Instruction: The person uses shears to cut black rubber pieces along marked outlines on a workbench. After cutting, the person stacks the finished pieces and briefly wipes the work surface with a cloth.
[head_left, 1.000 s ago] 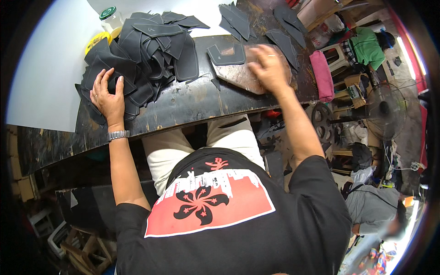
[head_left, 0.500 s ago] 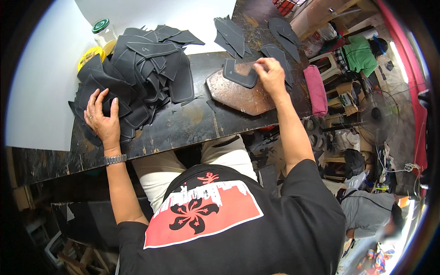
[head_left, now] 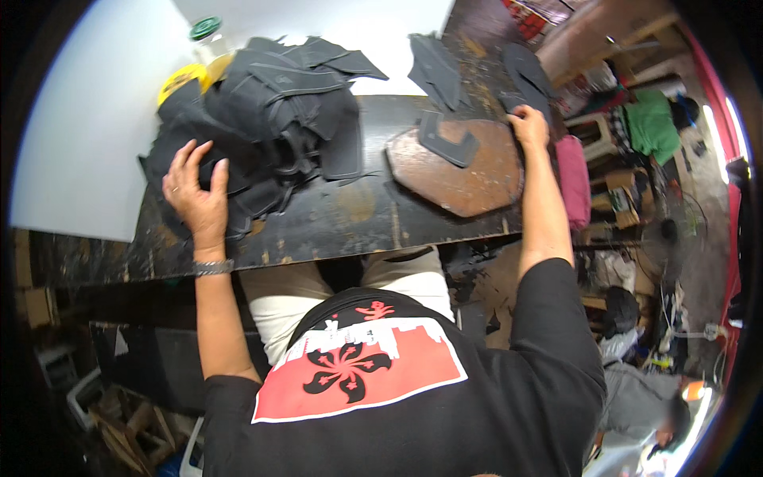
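My left hand (head_left: 197,195) rests at the near left side of a big heap of black cut leather-like pieces (head_left: 290,103), its fingers spread over them. An angular wooden board (head_left: 469,187), brown and worn, lies on the dark table. On it sits one bent, roughly U-shaped black piece (head_left: 449,145), with neither hand touching it. Just past the board's right edge, my right hand (head_left: 531,131) has its fingertips drawn together against a small stack of black pieces (head_left: 515,101). Motion blur hides whether a piece is between those fingertips.
Other black pieces lie farther back, in a pointed stack (head_left: 437,71) and a rounded one (head_left: 526,70). A green-lidded jar (head_left: 208,36) and a yellow round container (head_left: 183,81) stand behind the heap. A pink roll (head_left: 574,183) is at the table's right end. People sit beyond, right.
My right hand has moved right, away from the bent piece on the board, to the small stack. My left hand stays at the heap. The whole view has shifted.
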### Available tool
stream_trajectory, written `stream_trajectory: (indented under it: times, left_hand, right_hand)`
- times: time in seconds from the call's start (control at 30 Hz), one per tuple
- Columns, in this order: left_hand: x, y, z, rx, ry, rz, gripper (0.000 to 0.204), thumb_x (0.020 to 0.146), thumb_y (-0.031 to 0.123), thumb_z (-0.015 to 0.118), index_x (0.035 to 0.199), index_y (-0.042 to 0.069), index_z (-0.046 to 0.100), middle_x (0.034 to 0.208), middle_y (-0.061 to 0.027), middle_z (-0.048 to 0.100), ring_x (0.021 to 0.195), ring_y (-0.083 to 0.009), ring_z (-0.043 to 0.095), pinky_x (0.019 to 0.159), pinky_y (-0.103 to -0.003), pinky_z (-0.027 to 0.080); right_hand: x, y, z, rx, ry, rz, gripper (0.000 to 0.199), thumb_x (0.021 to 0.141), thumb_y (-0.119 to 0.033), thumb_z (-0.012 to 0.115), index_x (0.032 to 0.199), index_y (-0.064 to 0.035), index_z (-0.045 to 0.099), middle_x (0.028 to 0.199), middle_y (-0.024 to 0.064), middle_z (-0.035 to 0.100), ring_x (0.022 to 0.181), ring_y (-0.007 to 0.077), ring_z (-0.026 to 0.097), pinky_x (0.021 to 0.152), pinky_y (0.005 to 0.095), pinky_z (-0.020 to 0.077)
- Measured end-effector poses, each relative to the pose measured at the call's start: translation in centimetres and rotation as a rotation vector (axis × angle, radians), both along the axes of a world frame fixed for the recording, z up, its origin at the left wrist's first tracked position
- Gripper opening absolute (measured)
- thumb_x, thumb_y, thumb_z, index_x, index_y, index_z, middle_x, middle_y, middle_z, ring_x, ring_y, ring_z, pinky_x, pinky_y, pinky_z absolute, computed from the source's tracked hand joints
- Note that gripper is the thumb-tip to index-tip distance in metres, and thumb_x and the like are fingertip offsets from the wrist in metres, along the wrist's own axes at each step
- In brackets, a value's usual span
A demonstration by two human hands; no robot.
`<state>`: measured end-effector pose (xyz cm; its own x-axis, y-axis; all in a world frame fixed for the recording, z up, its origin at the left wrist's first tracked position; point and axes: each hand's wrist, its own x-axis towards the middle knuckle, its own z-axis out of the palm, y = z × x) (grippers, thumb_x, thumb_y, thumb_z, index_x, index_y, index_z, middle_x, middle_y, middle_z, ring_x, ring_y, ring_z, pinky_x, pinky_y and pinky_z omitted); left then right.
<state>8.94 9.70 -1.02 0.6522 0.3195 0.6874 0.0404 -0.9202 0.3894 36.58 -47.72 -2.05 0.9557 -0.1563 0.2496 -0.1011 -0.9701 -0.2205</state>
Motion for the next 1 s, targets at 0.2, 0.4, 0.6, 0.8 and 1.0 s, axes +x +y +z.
stream_trajectory:
  times: [0.2,0.4,0.6,0.8,1.0]
  left_hand:
    - [0.0,-0.2,-0.2,-0.058,0.027,0.040,0.035,0.082,0.029,0.074,0.115,0.021,0.068,0.131,0.0006,0.056,0.129,-0.0212,0.046,0.114,-0.051,0.022]
    - [-0.1,-0.2,-0.1,-0.058,0.020,0.033,0.034,0.082,0.030,0.074,0.114,0.021,0.068,0.131,0.0006,0.056,0.129,-0.0216,0.046,0.114,-0.051,0.021]
    - [0.0,-0.1,-0.4,-0.046,0.014,0.024,0.034,0.083,0.031,0.074,0.115,0.021,0.068,0.131,0.0000,0.056,0.129,-0.0220,0.046,0.114,-0.051,0.021]
    - [0.3,0.1,-0.7,-0.028,0.002,0.026,0.034,0.084,0.033,0.073,0.115,0.021,0.068,0.131,0.0015,0.057,0.128,-0.0212,0.047,0.113,-0.051,0.022]
    - [0.2,0.3,-0.8,-0.026,0.022,0.009,0.034,0.086,0.032,0.071,0.118,0.022,0.066,0.133,0.0010,0.056,0.130,-0.0213,0.046,0.114,-0.052,0.021]
  right_hand:
    - [-0.6,9.5,4.0,0.260,-0.017,0.363,0.026,0.078,-0.026,0.076,0.099,-0.0112,0.074,0.097,0.0096,0.073,0.092,0.0226,0.069,0.083,0.0352,0.0526]
    - [-8.9,28.5,6.9,0.722,-0.062,1.047,0.028,0.085,-0.021,0.074,0.109,-0.0066,0.070,0.105,0.0091,0.070,0.100,0.0219,0.064,0.091,0.0324,0.0489]
    - [-11.1,35.1,7.2,0.487,-0.106,1.006,0.037,0.077,-0.019,0.075,0.112,-0.0114,0.065,0.102,0.0144,0.058,0.103,0.0333,0.056,0.091,0.0426,0.0474]
    - [-10.9,35.6,6.3,0.598,-0.272,1.018,0.030,0.080,-0.016,0.071,0.110,-0.0114,0.067,0.099,0.0119,0.063,0.100,0.0316,0.061,0.087,0.0398,0.0497]
    - [-11.0,33.7,7.1,0.674,-0.330,0.978,0.020,0.091,-0.010,0.064,0.109,-0.0028,0.070,0.095,0.0120,0.070,0.088,0.0235,0.067,0.080,0.0302,0.0507]
